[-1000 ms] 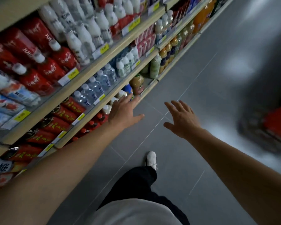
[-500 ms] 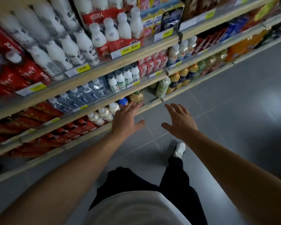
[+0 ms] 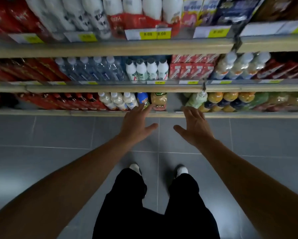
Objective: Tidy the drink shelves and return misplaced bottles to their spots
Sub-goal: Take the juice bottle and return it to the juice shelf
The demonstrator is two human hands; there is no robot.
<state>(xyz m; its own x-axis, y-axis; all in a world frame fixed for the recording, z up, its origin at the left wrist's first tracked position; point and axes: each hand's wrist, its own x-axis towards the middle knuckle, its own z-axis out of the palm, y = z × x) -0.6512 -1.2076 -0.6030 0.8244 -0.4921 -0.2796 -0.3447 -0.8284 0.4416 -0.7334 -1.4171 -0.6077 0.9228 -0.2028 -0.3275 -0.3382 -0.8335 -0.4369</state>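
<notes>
I face the drink shelves head on. On the bottom shelf (image 3: 93,113) stand a brown-beige bottle (image 3: 158,100) and a blue-capped bottle (image 3: 142,99) beside it. A pale green bottle (image 3: 195,100) leans at the right of a gap in the row. My left hand (image 3: 138,125) reaches out with fingers spread, its fingertips just in front of the brown-beige bottle, holding nothing. My right hand (image 3: 194,128) is also spread and empty, level with the shelf edge below the gap.
White milky bottles (image 3: 118,100) and red packs (image 3: 67,100) fill the bottom shelf to the left, orange and green juice bottles (image 3: 231,100) to the right. Water bottles (image 3: 93,69) and white bottles (image 3: 146,69) stand on the middle shelf. Grey tiled floor (image 3: 58,135) lies below.
My view has swung from along the aisle to square onto the shelves. Both hands have come forward to the bottom shelf edge, still spread and empty.
</notes>
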